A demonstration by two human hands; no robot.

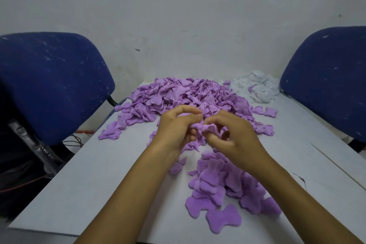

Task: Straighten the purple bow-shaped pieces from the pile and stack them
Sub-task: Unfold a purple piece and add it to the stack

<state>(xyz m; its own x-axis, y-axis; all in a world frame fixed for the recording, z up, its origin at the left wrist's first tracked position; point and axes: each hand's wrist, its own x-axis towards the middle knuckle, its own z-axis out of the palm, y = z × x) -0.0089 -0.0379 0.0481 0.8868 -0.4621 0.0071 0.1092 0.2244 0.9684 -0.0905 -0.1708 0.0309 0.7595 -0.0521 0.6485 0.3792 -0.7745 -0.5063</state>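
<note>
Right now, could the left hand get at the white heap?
Probably not freely: the left hand pinches a purple piece with the right hand, and the purple pile lies between it and the white heap.

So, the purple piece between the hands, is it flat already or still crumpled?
Still crumpled: the purple piece is bunched in folds, pinched between the left hand and right hand.

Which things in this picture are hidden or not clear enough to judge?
Head view:
- Crumpled purple fabric piece: its shape, hidden inside the grip of the left hand and right hand.
- Flattened purple stack: right part covered by the right forearm.
- White fluffy heap: material too blurred.
</note>
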